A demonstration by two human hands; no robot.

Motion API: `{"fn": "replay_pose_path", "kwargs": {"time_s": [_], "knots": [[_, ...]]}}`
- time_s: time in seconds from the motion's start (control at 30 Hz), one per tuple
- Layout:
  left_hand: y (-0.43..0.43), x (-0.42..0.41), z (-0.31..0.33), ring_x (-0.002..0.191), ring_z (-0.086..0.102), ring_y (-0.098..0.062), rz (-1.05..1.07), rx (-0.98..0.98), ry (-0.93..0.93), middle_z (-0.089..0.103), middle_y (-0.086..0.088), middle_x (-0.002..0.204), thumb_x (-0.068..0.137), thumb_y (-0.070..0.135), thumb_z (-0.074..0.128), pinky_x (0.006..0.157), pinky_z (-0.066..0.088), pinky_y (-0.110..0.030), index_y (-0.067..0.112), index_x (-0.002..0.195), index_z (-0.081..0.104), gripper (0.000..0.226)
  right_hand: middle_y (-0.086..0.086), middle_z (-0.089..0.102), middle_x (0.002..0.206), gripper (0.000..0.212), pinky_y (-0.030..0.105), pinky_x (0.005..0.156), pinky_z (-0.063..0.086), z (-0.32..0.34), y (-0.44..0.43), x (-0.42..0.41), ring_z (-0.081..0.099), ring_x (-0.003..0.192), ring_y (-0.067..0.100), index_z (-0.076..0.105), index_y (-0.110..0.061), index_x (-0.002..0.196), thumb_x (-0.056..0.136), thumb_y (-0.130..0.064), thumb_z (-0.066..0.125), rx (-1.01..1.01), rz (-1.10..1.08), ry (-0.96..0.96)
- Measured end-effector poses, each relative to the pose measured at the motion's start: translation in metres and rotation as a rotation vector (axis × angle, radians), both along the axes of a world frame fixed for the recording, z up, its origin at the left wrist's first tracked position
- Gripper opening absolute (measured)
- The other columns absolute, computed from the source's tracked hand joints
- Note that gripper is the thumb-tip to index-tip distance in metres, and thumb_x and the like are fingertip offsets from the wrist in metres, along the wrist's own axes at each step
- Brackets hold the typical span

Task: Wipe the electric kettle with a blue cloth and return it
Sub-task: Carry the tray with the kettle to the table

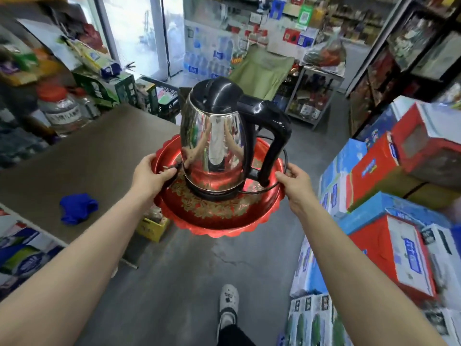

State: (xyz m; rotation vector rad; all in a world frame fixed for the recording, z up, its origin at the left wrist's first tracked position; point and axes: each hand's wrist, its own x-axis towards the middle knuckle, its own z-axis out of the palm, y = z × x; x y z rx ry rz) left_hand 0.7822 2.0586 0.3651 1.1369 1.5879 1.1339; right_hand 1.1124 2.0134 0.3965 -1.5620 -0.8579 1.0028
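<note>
Standing upright on one red tray (224, 231) held in the air beside the worktop (87, 151), the one electric kettle (214, 136) is carried by two hands, left hand (152, 176) and right hand (295, 186) gripping opposite rims, while one blue cloth (77, 208) lies crumpled on the worktop.

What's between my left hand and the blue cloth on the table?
Only bare brown tabletop, seen in the head view; the left hand grips the red tray, and the blue cloth lies apart.
</note>
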Motion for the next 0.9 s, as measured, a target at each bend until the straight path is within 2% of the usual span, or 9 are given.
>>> {"fn": "replay_pose_path", "kwargs": {"time_s": [0.1,0.2,0.37,0.43,0.5,0.6,0.67,0.8,0.9], "knots": [[0.057,0.013,-0.009,0.109,0.063,-0.023,0.047,-0.027,0.006,0.063,-0.002,0.121,0.075,0.021,0.081,0.098,0.05,-0.042,0.017,0.138,0.045,0.073,0.0,0.07,0.073,0.033,0.019,0.044,0.049,-0.004,0.072,0.019,0.065,0.05,0.003,0.068,-0.021,0.1,0.094,0.01,0.057,-0.008,0.062,0.006],[0.103,0.019,-0.018,0.113,0.061,-0.023,0.095,-0.054,0.02,0.061,-0.005,0.129,0.073,0.026,0.083,0.101,0.048,-0.046,0.018,0.141,0.042,0.08,0.002,0.072,0.082,0.035,0.019,0.055,0.055,-0.01,0.143,0.028,0.069,0.058,0.002,0.068,-0.023,0.099,0.094,0.009,0.058,-0.019,0.122,-0.006],[0.174,0.013,-0.033,0.115,0.06,-0.023,0.213,-0.075,-0.042,0.06,-0.005,0.13,0.069,0.023,0.084,0.105,0.045,-0.045,0.017,0.141,0.042,0.084,-0.002,0.062,0.075,0.031,0.016,0.055,0.051,-0.027,0.255,0.017,0.06,0.056,0.003,0.068,-0.011,0.114,0.093,0.01,0.058,-0.042,0.206,-0.027],[0.204,0.004,-0.041,0.115,0.06,-0.023,0.261,-0.082,-0.068,0.06,-0.004,0.128,0.072,0.017,0.083,0.105,0.046,-0.045,0.017,0.141,0.042,0.08,-0.001,0.063,0.077,0.03,0.018,0.058,0.054,-0.039,0.301,0.007,0.062,0.061,0.007,0.069,-0.012,0.111,0.093,0.01,0.059,-0.06,0.254,-0.03],[0.235,-0.008,-0.05,0.115,0.06,-0.023,0.303,-0.091,-0.085,0.059,-0.004,0.13,0.075,0.014,0.081,0.104,0.046,-0.045,0.018,0.141,0.041,0.078,-0.001,0.068,0.079,0.032,0.021,0.062,0.056,-0.053,0.347,-0.008,0.066,0.064,0.007,0.07,-0.019,0.102,0.092,0.009,0.06,-0.071,0.301,-0.027],[0.281,-0.029,-0.062,0.112,0.059,-0.019,0.369,-0.112,-0.101,0.058,0.0,0.127,0.076,0.012,0.08,0.101,0.047,-0.039,0.017,0.141,0.041,0.076,0.009,0.07,0.09,0.033,0.031,0.07,0.059,-0.076,0.415,-0.034,0.068,0.077,0.018,0.071,-0.022,0.111,0.092,0.003,0.065,-0.113,0.367,-0.026],[0.308,-0.045,-0.07,0.108,0.057,-0.016,0.413,-0.155,-0.086,0.055,0.004,0.121,0.077,0.012,0.08,0.1,0.046,-0.037,0.016,0.141,0.041,0.076,0.007,0.069,0.085,0.035,0.03,0.065,0.057,-0.089,0.456,-0.055,0.067,0.073,0.019,0.069,-0.017,0.121,0.092,0.002,0.066,-0.15,0.406,-0.043],[0.351,-0.083,-0.097,0.112,0.058,-0.02,0.505,-0.249,-0.078,0.057,0.003,0.121,0.075,0.019,0.082,0.102,0.047,-0.045,0.019,0.14,0.041,0.076,0.001,0.07,0.079,0.03,0.024,0.057,0.052,-0.117,0.526,-0.101,0.064,0.066,0.013,0.072,-0.02,0.111,0.092,0.003,0.065,-0.203,0.503,-0.086],[0.377,-0.105,-0.117,0.108,0.056,-0.018,0.596,-0.296,-0.063,0.056,0.001,0.118,0.078,0.015,0.079,0.1,0.046,-0.039,0.014,0.138,0.043,0.07,-0.008,0.07,0.077,0.03,0.019,0.052,0.049,-0.138,0.574,-0.138,0.064,0.065,0.01,0.07,-0.017,0.117,0.091,-0.002,0.068,-0.25,0.581,-0.141]]}}
